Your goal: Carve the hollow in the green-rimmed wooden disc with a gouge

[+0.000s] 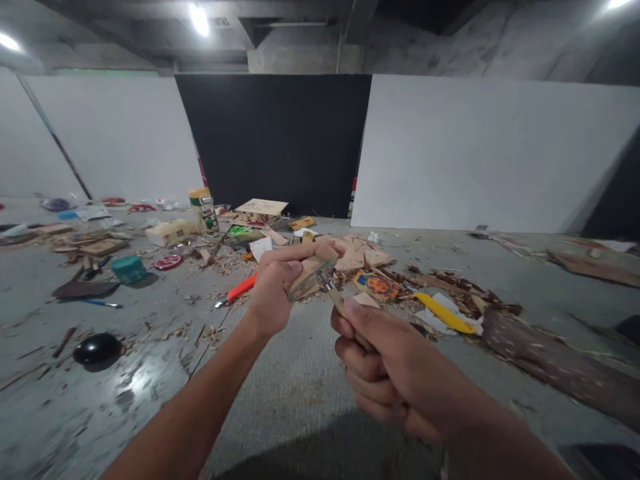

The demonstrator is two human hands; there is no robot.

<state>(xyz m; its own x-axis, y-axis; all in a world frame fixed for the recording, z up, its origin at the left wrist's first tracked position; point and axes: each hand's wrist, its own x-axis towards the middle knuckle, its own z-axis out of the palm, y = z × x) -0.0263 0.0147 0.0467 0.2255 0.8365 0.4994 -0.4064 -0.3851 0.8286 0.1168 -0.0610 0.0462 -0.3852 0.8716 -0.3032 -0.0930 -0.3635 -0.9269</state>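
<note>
My left hand (274, 288) is closed round a small piece of light wood (311, 272), held up in front of me with thumb and fingers pinching it. My right hand (380, 363) is a fist round the wooden handle of a small carving tool (334, 295). Its metal tip touches the lower edge of the wood piece. Both hands hover over the grey concrete floor (280, 373), close together near the middle of the view.
Wood shavings and scraps litter the floor. An orange-handled tool (241, 288), a yellow-handled tool (443, 312), a colourful painted piece (376, 285), a teal tub (129, 269), a bottle (204, 209), a black round object (97, 349) and a rough log (555, 363) lie around.
</note>
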